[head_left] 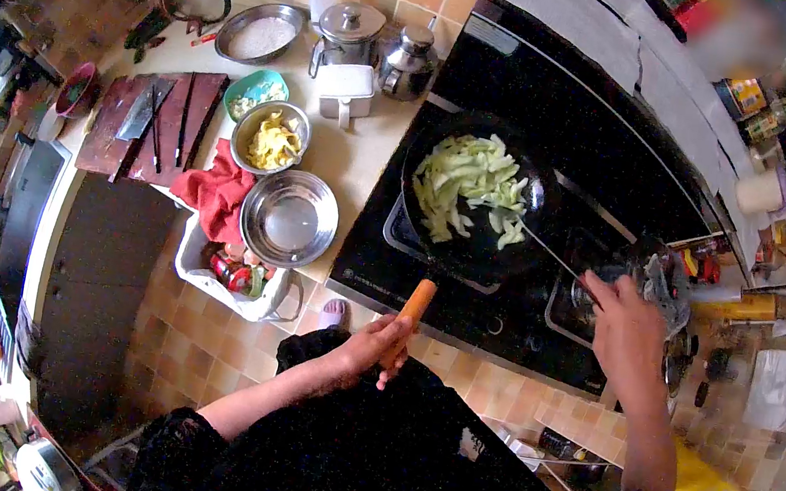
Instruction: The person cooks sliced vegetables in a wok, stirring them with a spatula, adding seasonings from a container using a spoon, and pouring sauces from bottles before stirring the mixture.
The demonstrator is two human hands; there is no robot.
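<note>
A dark wok on the stove holds pale green vegetable slices. My left hand is closed around the wok's wooden handle, at the near side. In my right hand is a spatula, gripped by its handle end. The spatula's thin metal shaft slopes down leftward into the wok, and its tip meets the slices at the right side, where they partly hide it.
Left of the stove, the counter carries an empty steel bowl, a bowl of yellow food, a red cloth and a cutting board with a cleaver. A lined bin stands below.
</note>
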